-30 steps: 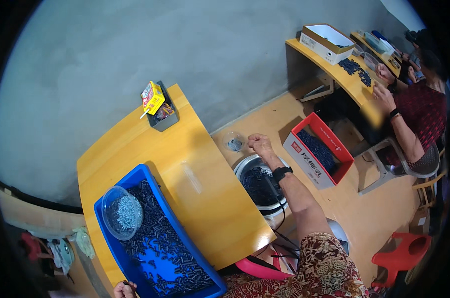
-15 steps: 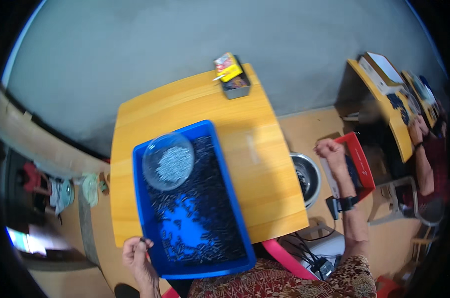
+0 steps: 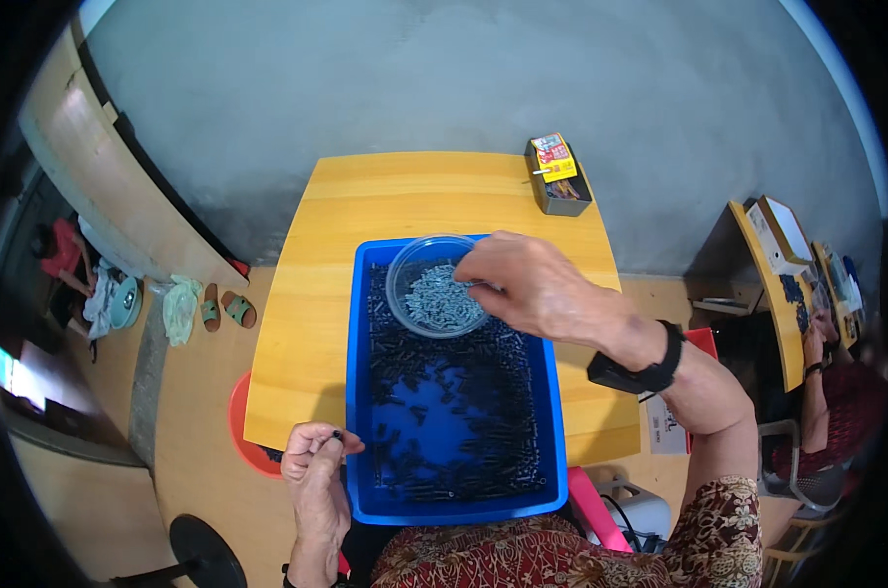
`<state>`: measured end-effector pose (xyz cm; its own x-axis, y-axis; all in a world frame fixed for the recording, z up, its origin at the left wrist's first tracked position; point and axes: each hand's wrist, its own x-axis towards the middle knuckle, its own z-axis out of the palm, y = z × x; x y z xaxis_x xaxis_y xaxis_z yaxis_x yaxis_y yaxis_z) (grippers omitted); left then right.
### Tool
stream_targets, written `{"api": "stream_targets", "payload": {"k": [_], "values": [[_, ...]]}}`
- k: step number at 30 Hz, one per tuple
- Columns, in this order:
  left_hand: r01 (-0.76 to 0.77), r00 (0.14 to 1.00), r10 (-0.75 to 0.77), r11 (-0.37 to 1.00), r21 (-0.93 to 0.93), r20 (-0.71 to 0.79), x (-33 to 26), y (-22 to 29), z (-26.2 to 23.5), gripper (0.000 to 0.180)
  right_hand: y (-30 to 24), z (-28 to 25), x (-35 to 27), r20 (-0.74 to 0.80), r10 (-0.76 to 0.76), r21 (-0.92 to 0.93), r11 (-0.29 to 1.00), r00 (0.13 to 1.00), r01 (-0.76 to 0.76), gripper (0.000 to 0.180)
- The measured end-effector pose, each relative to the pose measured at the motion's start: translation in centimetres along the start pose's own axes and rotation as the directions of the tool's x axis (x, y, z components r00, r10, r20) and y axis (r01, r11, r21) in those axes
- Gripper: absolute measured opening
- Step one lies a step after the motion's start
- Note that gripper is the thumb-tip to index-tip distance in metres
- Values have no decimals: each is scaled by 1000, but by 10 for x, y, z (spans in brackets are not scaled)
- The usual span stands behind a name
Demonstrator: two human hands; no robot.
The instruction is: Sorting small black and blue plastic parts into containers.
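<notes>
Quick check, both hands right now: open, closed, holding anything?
Left hand: fingers pinched on a small dark part, beside the blue tray.
Right hand: fingers curled over the clear bowl of silver parts; whether it grips anything cannot be told.

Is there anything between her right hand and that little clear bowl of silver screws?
Nothing visible does. The right hand is already over the clear bowl, fingertips at its rim above the screws, inside the blue tray.

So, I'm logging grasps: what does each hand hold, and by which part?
Left hand pinches a small dark part between its fingertips; which end cannot be told. Right hand reaches into the clear bowl; any hold is hidden.
</notes>
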<state>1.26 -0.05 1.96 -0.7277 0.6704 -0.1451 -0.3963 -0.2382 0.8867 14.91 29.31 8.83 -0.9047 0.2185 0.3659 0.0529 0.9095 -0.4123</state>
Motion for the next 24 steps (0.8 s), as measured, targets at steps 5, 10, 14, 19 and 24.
{"api": "stream_targets", "payload": {"k": [5,10,14,19,24], "values": [[38,997,-42,997,73,58,0,-2,-6,13,9,38,29,287,131,-200,977,949,-74,15],[60,993,-74,989,137,94,0,1,-3,11,29,68,31,381,279,-355,924,882,-139,17],[75,992,-86,989,125,88,0,4,-2,10,37,69,33,370,219,-318,943,903,-99,15],[88,990,-101,988,131,100,0,4,-2,10,29,57,28,216,254,45,962,943,-269,11],[82,990,-97,987,139,104,-1,4,-2,10,23,52,26,213,309,127,932,927,-340,13]]}}
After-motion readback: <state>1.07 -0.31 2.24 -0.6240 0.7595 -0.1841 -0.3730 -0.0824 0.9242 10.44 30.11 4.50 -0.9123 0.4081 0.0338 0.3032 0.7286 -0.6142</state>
